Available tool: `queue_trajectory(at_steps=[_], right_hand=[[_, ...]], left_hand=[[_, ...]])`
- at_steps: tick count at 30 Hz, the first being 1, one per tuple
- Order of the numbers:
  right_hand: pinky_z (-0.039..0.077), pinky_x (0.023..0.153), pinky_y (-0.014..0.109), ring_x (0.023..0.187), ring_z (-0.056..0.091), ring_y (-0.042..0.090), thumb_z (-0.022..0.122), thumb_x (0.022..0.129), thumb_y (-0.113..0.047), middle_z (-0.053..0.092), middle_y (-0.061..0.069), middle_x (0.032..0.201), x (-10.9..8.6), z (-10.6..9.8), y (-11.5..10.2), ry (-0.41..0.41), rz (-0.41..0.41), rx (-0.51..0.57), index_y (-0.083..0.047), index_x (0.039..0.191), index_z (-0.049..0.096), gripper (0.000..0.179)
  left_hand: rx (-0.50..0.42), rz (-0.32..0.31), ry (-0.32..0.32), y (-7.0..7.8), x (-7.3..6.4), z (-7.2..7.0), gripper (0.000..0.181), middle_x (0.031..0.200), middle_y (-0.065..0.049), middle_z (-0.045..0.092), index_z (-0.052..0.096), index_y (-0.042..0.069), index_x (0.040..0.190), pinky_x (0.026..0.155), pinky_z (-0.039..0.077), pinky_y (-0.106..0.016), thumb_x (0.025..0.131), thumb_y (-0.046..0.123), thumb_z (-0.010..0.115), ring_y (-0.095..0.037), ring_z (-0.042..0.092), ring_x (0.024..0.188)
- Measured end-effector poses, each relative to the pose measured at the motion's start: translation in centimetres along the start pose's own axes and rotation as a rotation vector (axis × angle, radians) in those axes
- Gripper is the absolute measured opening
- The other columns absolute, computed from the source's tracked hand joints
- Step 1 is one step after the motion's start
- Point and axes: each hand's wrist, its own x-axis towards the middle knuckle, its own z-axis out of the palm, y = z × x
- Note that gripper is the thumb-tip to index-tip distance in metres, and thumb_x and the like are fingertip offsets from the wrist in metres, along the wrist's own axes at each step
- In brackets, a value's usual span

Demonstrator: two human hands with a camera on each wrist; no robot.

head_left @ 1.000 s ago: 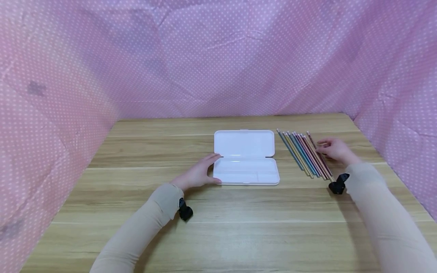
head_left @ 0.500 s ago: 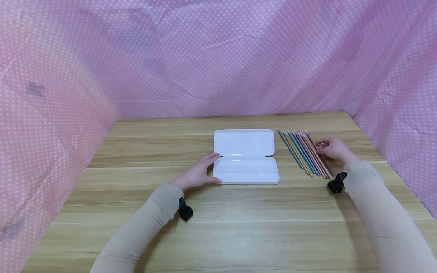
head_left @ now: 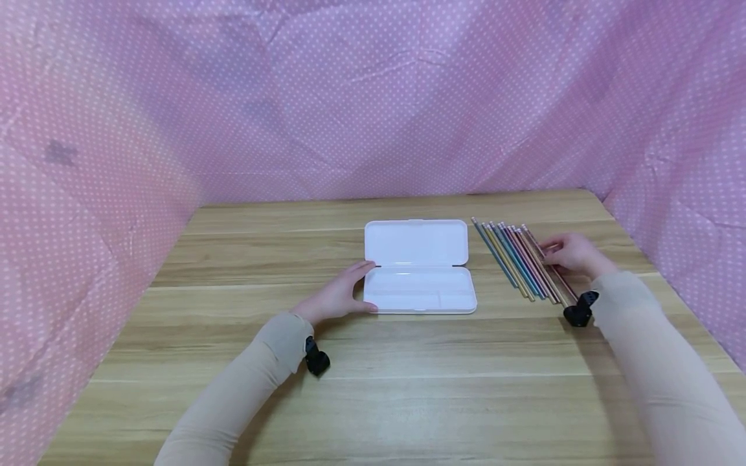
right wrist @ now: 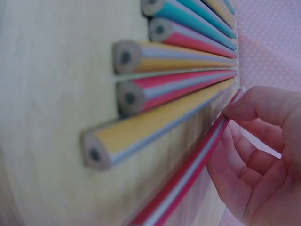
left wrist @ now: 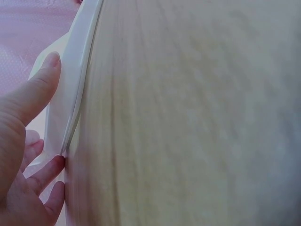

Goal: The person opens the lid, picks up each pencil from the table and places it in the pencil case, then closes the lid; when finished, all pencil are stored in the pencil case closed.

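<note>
A white pencil case (head_left: 416, 243) lies open flat in the head view, its lid folded back and its divided base toward me. My left hand (head_left: 333, 299) holds the left end of the base, thumb at the front corner and fingertips near the hinge; the left wrist view shows the thumb (left wrist: 40, 92) along the wall. At the right, my right hand (head_left: 574, 254) pinches a red-and-silver striped pencil (right wrist: 188, 172) between thumb and fingers. This pencil slants away from the rightmost yellow one (right wrist: 155, 122) in the row.
Several striped pencils (head_left: 509, 260) in blue, yellow and red lie side by side, right of the case, with unsharpened ends toward me. The wooden table (head_left: 408, 388) meets a pink dotted cloth (head_left: 373, 116) behind. A black wrist camera (head_left: 577, 310) sits close to the pencils' near ends.
My right fingers have closed on the outermost red pencil, and its near end has swung slightly right, apart from the row. My left hand and the case stay put.
</note>
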Motion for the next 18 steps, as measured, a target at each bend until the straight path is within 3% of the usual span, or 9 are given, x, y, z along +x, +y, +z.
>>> queue_trajectory(at_steps=[8, 18], right_hand=[[0.053, 0.062, 0.023, 0.073, 0.056, 0.006, 0.057, 0.088, -0.007, 0.062, 0.019, 0.098, -0.5, -0.9, -0.2, 0.029, -0.011, -0.014, 0.017, 0.128, 0.045, 0.048], [0.053, 0.067, 0.022, 0.074, 0.053, -0.004, 0.057, 0.091, -0.011, 0.06, 0.021, 0.109, -1.0, -1.2, -2.2, 0.068, -0.052, -0.005, 0.011, 0.132, 0.046, 0.048]], left_hand=[[0.005, 0.013, 0.006, 0.1, -0.1, -0.1, 0.092, 0.156, -0.01, 0.025, 0.027, 0.011, 0.15, 0.116, 0.023, -0.042, 0.077, 0.037, 0.078, -0.027, 0.023, 0.143], [0.018, 0.035, 0.018, 0.0, -0.1, -0.1, 0.093, 0.155, -0.011, 0.027, 0.029, 0.009, 0.149, 0.116, 0.023, -0.042, 0.076, 0.038, 0.078, -0.028, 0.024, 0.143]])
